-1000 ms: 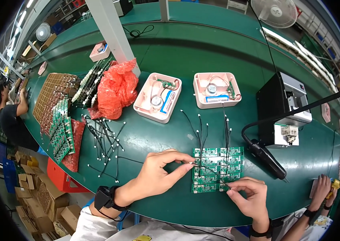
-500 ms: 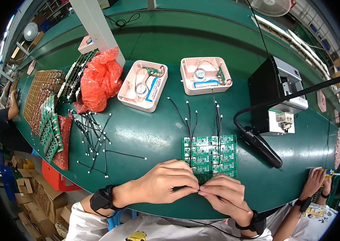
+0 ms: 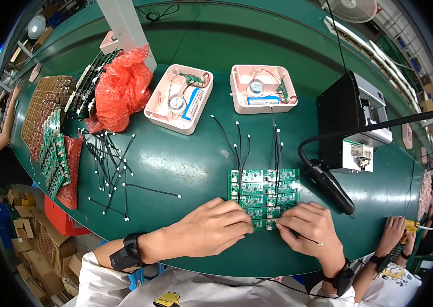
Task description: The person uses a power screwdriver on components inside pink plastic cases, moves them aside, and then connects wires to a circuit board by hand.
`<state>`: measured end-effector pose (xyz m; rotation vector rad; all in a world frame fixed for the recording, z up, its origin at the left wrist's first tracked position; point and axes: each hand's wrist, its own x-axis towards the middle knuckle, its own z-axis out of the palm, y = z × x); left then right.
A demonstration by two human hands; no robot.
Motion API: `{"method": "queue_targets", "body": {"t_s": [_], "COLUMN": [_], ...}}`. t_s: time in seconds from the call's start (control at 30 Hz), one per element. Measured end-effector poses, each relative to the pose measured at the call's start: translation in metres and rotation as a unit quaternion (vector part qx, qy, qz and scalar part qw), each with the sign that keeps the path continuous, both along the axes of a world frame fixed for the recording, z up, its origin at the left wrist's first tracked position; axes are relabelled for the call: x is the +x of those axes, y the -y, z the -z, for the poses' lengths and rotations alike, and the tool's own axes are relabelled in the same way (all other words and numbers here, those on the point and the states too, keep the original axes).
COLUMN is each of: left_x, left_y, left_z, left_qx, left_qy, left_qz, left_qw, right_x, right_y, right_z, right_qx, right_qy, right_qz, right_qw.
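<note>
A green circuit board panel (image 3: 263, 189), divided into several small boards, lies on the bench in front of me. Several black cables with white end connectors (image 3: 240, 161) run across it and stick out past its far edge. At the panel's near left corner, my left hand (image 3: 211, 227) has its fingers closed on the edge. My right hand (image 3: 312, 233) pinches a short black cable (image 3: 308, 239) at the near right part of the panel. Its white connector hangs free below my fingers; the other end is hidden by the fingertips.
A pile of loose black cables (image 3: 109, 163) lies left. Behind are two pink housings (image 3: 179, 100) (image 3: 262, 89) with wired parts and red bubble wrap (image 3: 121, 92). Right are a black electric screwdriver (image 3: 331, 189), a black-and-white machine (image 3: 352, 120) and a co-worker's hands (image 3: 393, 235).
My hands have moved apart from their meeting point at the near edge. The right hand has gone right with the cable; the left rests at the panel's corner. The view has shifted slightly.
</note>
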<state>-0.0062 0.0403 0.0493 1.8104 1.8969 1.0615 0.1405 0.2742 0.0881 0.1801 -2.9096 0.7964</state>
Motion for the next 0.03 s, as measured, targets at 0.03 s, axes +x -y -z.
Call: {"method": "queue_targets", "body": {"t_s": [0.03], "left_x": [-0.0001], "left_y": [-0.0001], "left_z": [0.0004], "left_qx": [-0.002], "left_qy": [-0.005], "left_qz": [0.003], "left_qw": [1.0], "right_x": [0.0007], "right_y": [-0.0004], "right_z": [-0.0005], "right_qx": [0.001], "right_qy": [0.0], "right_qz": [0.001], "right_qw": [1.0]}}
